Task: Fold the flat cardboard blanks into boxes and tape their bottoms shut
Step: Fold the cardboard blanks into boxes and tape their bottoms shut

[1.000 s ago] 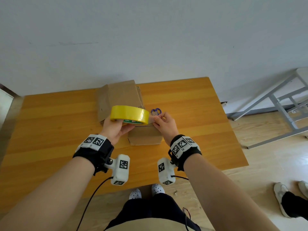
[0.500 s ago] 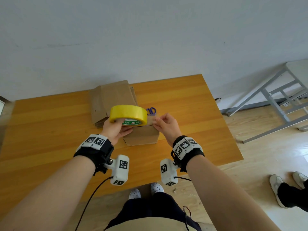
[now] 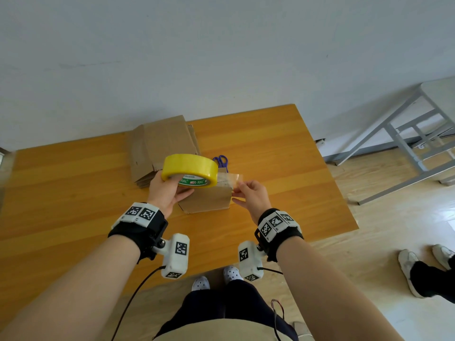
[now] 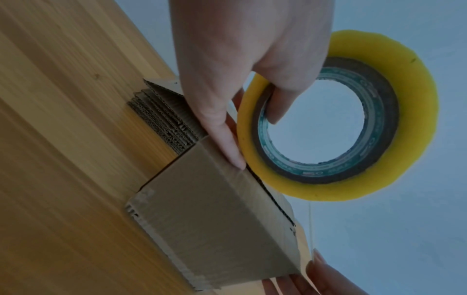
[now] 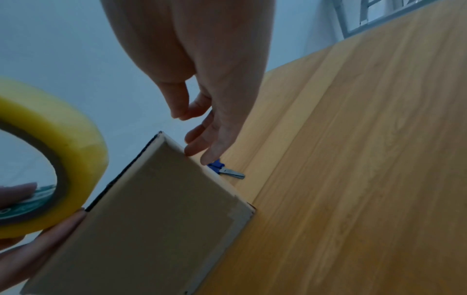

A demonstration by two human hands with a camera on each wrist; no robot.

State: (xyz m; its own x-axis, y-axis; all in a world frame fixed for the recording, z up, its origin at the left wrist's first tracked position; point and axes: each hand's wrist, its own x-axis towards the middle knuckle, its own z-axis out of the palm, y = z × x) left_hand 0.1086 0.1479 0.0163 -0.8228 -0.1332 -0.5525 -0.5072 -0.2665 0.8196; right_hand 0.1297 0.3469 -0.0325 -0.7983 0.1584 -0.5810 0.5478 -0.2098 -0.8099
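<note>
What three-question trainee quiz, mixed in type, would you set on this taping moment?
1. True or false: the left hand holds the yellow tape roll above the folded box.
2. The right hand pinches: A) the scissors; B) the tape's free end; C) a flat blank.
3. Fill in: the stack of flat blanks lies ____ the box, toward the wall.

Key: 1 true; 2 B; 3 behind.

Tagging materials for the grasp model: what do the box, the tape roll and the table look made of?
Box: corrugated cardboard, matte brown; fluting shows along its cut edges.
Tape roll: glossy yellowish plastic film on a brown core, probably cardboard; the strip pulled off by the right hand looks clear.
Table: orange wood grain with a slight sheen; solid wood or laminate, cannot tell.
</note>
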